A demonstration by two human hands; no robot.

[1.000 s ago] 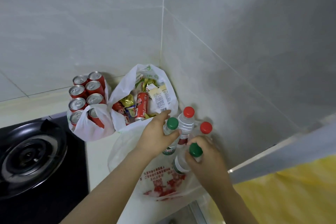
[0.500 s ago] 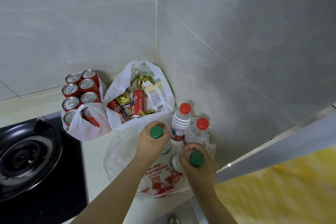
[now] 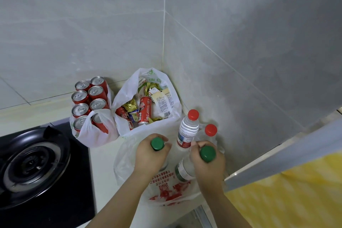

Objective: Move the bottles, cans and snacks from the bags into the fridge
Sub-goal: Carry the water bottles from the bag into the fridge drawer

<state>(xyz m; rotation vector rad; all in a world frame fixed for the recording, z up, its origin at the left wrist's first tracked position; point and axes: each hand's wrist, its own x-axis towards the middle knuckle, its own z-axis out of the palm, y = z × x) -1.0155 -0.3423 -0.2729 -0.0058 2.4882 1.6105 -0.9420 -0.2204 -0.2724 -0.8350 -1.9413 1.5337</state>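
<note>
- Lowest in the frame, our left hand [image 3: 150, 155] and right hand [image 3: 207, 163] each have a grip wrapped tight round the neck of a green-capped bottle: left bottle [image 3: 157, 144], right bottle [image 3: 205, 155].
- Both bottles now ride higher than a second ago, coming out of the printed bag [image 3: 166, 192] on the tabletop [image 3: 103, 163]; we judge the lift begun.
- Just behind, two red-capped bottles [image 3: 188, 127] wait.
- Farther up, the snack bag [image 3: 166, 116] and cans [image 3: 88, 98] sit untouched.

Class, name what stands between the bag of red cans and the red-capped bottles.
In the head view, the white snack bag stands between the can bag and the red-capped bottles.
</note>
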